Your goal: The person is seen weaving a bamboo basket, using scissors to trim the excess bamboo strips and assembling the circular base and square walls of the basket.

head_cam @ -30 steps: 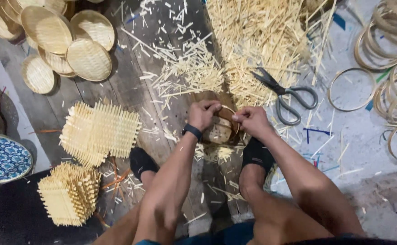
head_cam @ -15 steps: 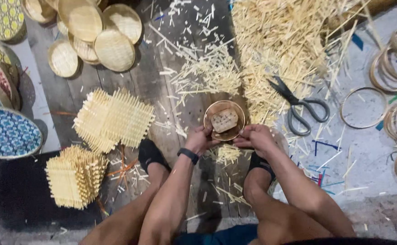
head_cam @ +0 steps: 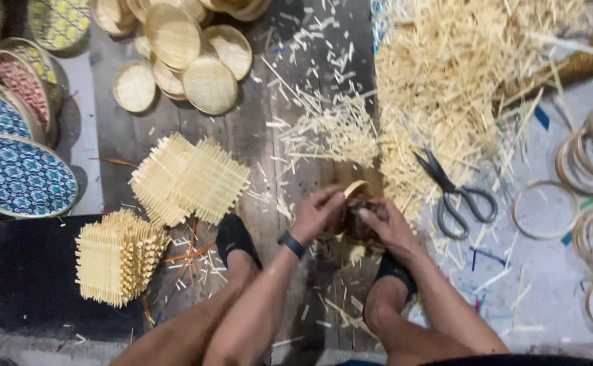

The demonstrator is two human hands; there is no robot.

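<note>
Change: small round basket [head_cam: 352,211], face-up half a second ago, now tilted on edge.
Left hand [head_cam: 318,214]: fingers curled, pinching rim.
Right hand [head_cam: 390,227]: fingers apparently closed on basket; partly hidden.
Meaning: rim work likely ongoing.
Nearby: scissors [head_cam: 456,193], untouched.

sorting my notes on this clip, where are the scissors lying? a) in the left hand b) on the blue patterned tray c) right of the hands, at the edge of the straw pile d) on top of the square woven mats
c: the scissors lie on the floor just right of the right hand, at the lower edge of the straw pile, blades pointing up-left, held by neither hand.
</note>
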